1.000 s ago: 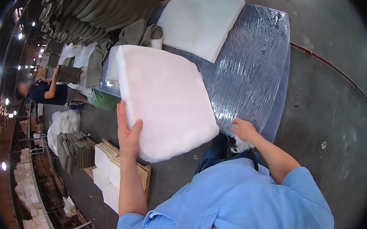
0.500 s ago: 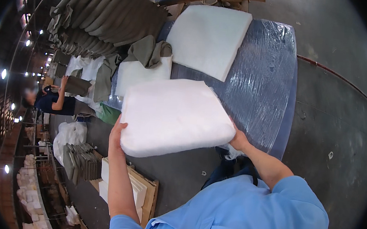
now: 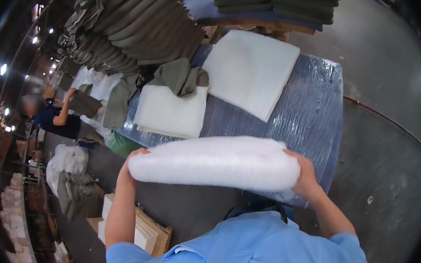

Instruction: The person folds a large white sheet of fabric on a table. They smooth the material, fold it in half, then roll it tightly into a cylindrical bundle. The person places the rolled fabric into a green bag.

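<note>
A thick white padded cushion insert (image 3: 215, 163) hangs in front of my body, held up by both hands, its rounded front edge turned toward me. Its left end is gripped by my left hand (image 3: 131, 163), thumb on top. My right hand (image 3: 305, 176) grips the right end, with part of the fingers behind the padding. Beyond it, on the film-covered blue table (image 3: 317, 111), lies a large white padding sheet (image 3: 253, 71). Left of that sheet, a smaller white pad (image 3: 171, 109) has a bunched grey-green fabric cover (image 3: 180, 77) on its far edge.
A tall pile of grey-green covers (image 3: 140, 22) rises at the far left of the table. More folded grey-green pieces (image 3: 301, 4) sit on another table behind. At left, a co-worker (image 3: 61, 118) handles grey fabric. White boards (image 3: 144, 233) and a plastic bundle (image 3: 67, 161) stand on the floor.
The cushion insert has tilted, so its front edge now faces me and less of its broad top shows. Both hands still hold its ends. My view has shifted, bringing more of the back table into sight.
</note>
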Tool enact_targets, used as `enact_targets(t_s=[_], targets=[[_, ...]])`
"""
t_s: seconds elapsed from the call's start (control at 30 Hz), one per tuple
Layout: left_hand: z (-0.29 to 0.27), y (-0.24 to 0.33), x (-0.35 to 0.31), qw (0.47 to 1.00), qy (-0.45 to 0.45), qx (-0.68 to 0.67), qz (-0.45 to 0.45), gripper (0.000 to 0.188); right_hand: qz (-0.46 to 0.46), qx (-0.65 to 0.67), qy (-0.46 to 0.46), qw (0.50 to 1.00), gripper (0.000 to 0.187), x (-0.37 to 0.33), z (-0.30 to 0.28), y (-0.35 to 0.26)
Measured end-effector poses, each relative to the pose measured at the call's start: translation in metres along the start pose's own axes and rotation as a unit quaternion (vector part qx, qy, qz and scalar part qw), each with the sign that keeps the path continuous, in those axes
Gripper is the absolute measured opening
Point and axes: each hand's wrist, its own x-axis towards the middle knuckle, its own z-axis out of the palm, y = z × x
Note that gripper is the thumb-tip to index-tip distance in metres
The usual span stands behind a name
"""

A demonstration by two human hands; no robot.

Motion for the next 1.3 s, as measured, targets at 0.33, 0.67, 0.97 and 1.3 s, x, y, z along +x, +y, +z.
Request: enact_targets(t_s=[0.33, 0.67, 0.97, 1.3], targets=[[0.111, -0.024, 0.152, 0.981, -0.167, -0.016, -0.098, 0.044, 0.198, 0.07, 0.13, 0.969, 0.044, -0.098, 0.017, -0.025], [0.192, -0.025, -0.036, 0.892, 0.177, 0.124, 0.397, 0.049, 0.181, -0.025, 0.057, 0.982, 0.047, -0.094, 0.004, -0.01], [0.286, -0.033, -0.071, 0.762, 0.064, 0.485, 0.425, 0.043, 0.15, -0.105, -0.233, 0.955, 0.036, -0.065, -0.071, 0.02], [0.346, -0.083, -0.093, 0.829, 0.33, 0.27, 0.361, 0.055, -0.057, -0.136, -0.171, 0.974, 0.03, 0.07, -0.026, -0.007]])
